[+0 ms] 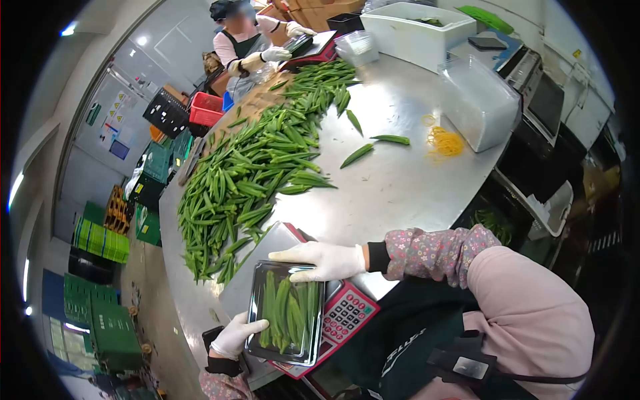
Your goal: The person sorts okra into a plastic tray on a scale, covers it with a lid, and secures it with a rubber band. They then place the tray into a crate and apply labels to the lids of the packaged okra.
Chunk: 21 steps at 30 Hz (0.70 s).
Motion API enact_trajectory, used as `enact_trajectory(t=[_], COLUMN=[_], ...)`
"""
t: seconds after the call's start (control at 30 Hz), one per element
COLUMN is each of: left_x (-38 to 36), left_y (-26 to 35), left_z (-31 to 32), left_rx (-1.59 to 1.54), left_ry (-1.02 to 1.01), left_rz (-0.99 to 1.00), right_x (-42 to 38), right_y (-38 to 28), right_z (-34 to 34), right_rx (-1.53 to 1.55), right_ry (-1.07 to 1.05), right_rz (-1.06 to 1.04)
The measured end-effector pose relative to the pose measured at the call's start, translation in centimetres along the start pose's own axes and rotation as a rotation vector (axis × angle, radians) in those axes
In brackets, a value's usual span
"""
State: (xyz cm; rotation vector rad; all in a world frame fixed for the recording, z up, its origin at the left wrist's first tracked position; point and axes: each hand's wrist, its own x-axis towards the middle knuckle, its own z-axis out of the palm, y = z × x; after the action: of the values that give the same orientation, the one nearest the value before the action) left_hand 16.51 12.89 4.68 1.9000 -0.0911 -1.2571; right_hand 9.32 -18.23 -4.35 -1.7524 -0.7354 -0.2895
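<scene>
A clear-lidded black tray of okra [287,307] is held between my two white-gloved hands, tilted over a red and silver weighing scale [343,320]. My left hand [235,335] grips the tray's lower left side, thumb lying on the lid. Across the upper edge lies my right hand [323,260], its fingers over the top corner of the lid. Green pods show through the clear plastic. The scale's keypad is visible beside the tray, while part of its platform is hidden beneath. A large heap of loose okra [247,180] spreads close beyond my hands.
Stray pods [357,155] and yellow rubber bands [444,142] lie on the steel table [400,193]. Stacked clear trays [481,100] and a white foam box [419,33] stand along the far right. Across the table, a person [243,40] handles a tray at another scale.
</scene>
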Motion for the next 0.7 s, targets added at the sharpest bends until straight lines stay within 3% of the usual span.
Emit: enact_trajectory(t=[0.07, 0.13, 0.17, 0.2, 0.23, 0.33, 0.37, 0.43, 0.57, 0.63, 0.67, 0.7], left_x=[-0.4, -1.3, -2.0, -2.7, -3.2, -3.6, -3.6, -3.0, -1.4, -1.2, -1.0, -0.4], left_y=[0.0, -1.1, -1.5, -1.9, -2.4, -4.4, -4.8, -5.8, -7.7, -7.7, -7.1, -8.4], left_z=[2.2, 3.8, 5.0, 6.1, 7.2, 9.5, 10.6, 11.7, 14.0, 15.4, 16.3, 16.4], left_rx=[-0.085, -0.233, -0.270, -0.304, -0.357, -0.431, -0.433, -0.521, -0.777, -0.876, -0.942, -1.008], left_ry=[0.040, 0.069, 0.097, 0.124, 0.162, 0.281, 0.333, 0.323, 0.343, 0.360, 0.325, 0.271], left_rz=[0.097, 0.138, 0.175, 0.212, 0.239, 0.314, 0.337, 0.400, 0.529, 0.537, 0.555, 0.492], right_x=[-1.8, -4.9, -7.4, -10.0, -13.1, -19.1, -20.5, -22.7, -23.8, -23.7, -22.1, -20.8], right_y=[-1.5, 0.9, 4.8, 5.3, 6.3, 4.1, 4.2, 5.2, 7.1, 8.5, 6.0, 4.4], right_z=[-1.9, -4.7, -6.7, -9.2, -11.9, -17.6, -18.7, -20.3, -22.6, -24.3, -24.4, -24.7], right_rx=[0.032, -0.227, -0.506, -0.596, -0.913, -1.285, -1.289, -1.234, -1.400, -1.204, -0.964, -0.752], right_ry=[0.081, 0.398, 0.532, 0.649, 0.714, 0.685, 0.680, 0.617, 0.462, 0.819, 1.015, 1.115], right_rz=[0.283, 0.175, 0.095, 0.207, 0.275, 0.691, 0.693, 0.914, 0.750, 0.670, 0.610, 0.695])
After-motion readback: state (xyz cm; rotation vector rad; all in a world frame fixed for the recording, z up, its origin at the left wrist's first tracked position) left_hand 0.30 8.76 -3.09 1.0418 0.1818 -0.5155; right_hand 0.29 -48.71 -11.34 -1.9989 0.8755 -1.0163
